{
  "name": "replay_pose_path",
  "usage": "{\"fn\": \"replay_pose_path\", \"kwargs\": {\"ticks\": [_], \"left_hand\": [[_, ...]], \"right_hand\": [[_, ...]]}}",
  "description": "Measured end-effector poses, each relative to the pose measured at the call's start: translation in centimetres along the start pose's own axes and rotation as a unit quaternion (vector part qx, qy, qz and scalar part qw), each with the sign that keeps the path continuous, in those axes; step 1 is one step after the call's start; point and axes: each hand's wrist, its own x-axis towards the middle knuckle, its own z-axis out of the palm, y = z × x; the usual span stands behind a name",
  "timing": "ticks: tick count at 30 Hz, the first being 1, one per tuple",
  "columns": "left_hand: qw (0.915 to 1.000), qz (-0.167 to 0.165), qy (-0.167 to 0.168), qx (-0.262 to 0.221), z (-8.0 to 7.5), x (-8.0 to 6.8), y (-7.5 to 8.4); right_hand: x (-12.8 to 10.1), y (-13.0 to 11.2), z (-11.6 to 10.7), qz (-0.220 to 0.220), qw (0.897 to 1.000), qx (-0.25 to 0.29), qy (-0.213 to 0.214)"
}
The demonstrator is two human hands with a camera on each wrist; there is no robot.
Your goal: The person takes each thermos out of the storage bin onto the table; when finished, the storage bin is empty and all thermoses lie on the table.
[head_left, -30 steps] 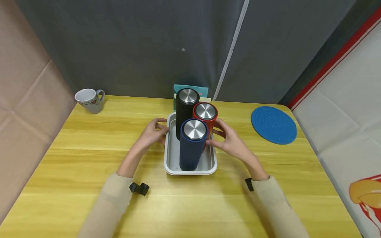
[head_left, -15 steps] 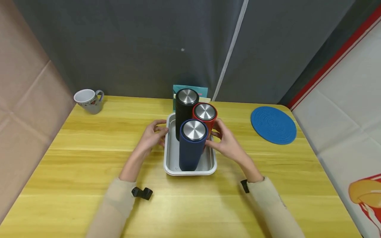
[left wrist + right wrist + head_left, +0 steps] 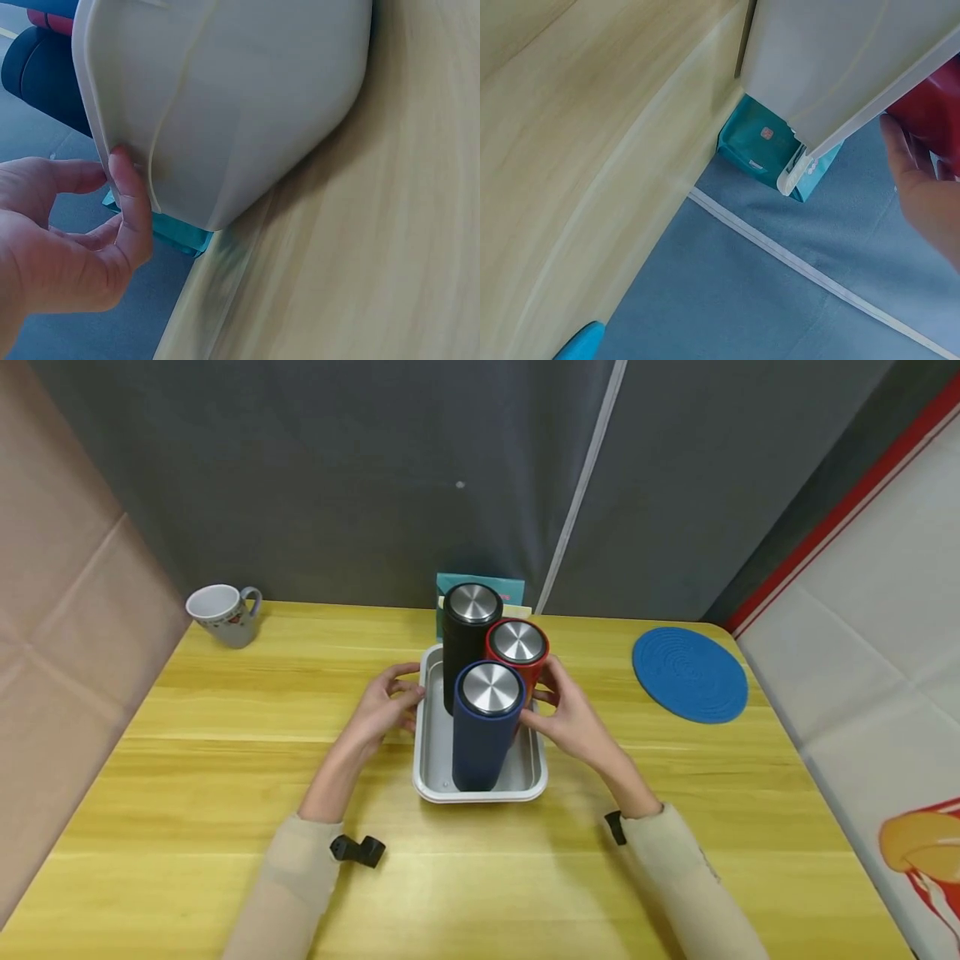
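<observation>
My left hand (image 3: 386, 703) pinches the left rim of the shallow grey rectangular metal tray (image 3: 431, 764), thumb on the rim edge in the left wrist view, fingers curled behind it. My right hand (image 3: 573, 714) is at the tray's right rim, fingers curled toward it and touching the red cylinder; whether it actually clamps the rim I cannot tell, the cylinders block it. The tray sits mid-table on the yellow wooden table (image 3: 225, 760), holding three tall upright cylinders with steel lids: dark blue cylinder (image 3: 486, 727) nearest me, red cylinder (image 3: 517, 656) behind right, black cylinder (image 3: 467, 639) behind left.

Risks, as I judge them: the cylinders are tall and top-heavy on a low-walled tray, so any tilt or uneven pull between my two hands could topple them onto each other or over the rim. Grip on a thin rim could slip. The teal box (image 3: 480, 587) sits just behind the tray against the backdrop, so pushing back could jam into it.

Hard to see: tray floor behind the blue cylinder, my right fingertips, most of the teal box. The wrist views show only the tray's underside and wall, blurred table, no cylinder bases. White patterned ceramic mug (image 3: 223, 612) and round blue ribbed silicone mat (image 3: 690, 674) stand well apart.
</observation>
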Motion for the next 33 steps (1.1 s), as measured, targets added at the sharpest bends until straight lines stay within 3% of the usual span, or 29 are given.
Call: {"fn": "replay_pose_path", "kwargs": {"ticks": [33], "left_hand": [[1.0000, -0.004, -0.004, -0.004, 0.21, -0.01, -0.26]], "right_hand": [[0.00, -0.72, -0.96, -0.017, 0.999, -0.005, 0.032]]}}
